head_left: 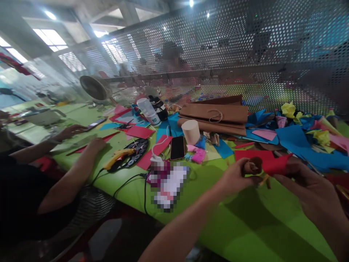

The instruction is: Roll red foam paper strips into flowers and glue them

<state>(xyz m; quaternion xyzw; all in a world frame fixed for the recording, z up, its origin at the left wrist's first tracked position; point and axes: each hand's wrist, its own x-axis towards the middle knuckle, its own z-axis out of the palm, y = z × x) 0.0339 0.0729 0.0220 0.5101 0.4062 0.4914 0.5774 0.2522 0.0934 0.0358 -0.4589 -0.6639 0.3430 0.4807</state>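
My left hand is closed around a small rolled piece of brown paper, its round end showing. A sheet of red paper runs from beside the roll to my right hand, which pinches its right end between thumb and fingers. Whether the red paper is attached to the roll, I cannot tell. Both hands are raised over the green table. Beneath the roll a bit of yellowish-brown material pokes out. Behind my hands lie loose sheets of blue paper.
Folded brown paper and a pale cylinder stand at the back, with a dark phone nearby. Left of these are a yellow glue gun and its cable. A co-worker's arm rests at the left. Perforated metal mesh rises behind.
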